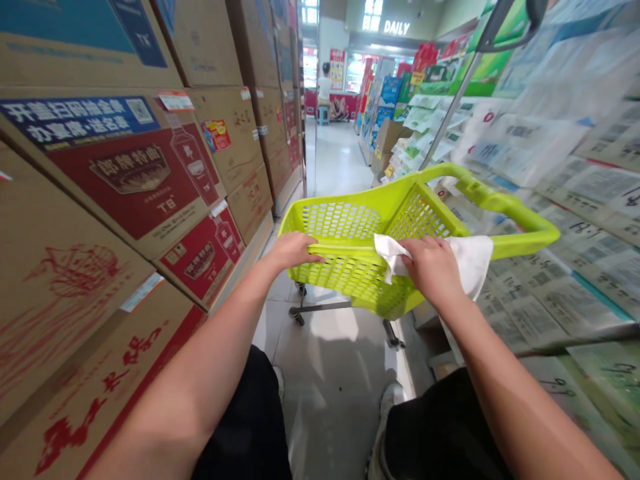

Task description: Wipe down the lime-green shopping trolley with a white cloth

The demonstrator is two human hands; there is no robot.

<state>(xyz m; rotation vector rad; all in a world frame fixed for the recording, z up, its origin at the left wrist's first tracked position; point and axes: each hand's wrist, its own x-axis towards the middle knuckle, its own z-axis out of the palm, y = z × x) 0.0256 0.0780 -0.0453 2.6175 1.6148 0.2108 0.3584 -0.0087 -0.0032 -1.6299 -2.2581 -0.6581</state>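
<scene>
A lime-green shopping cart [345,217] stands sideways in front of me, its handle [525,237] pointing right. My left hand [297,251] grips the near rim of the basket towards its left end, fingers curled over the edge. Further right, my right hand [431,267] is closed on a white cloth [473,260], which lies over the same rim beside the handle. One end of the cloth pokes out left of my fingers and the rest hangs down on the right. No goods show in the basket.
Stacked cardboard cartons [135,173] wall the left side. Packs of paper goods [530,147] are piled along the right, with a grey metal pole [453,107] before them. Down the tiled aisle [340,153] a person [325,87] is by a blue stool [324,115]. Cart wheels [297,317] rest on the floor.
</scene>
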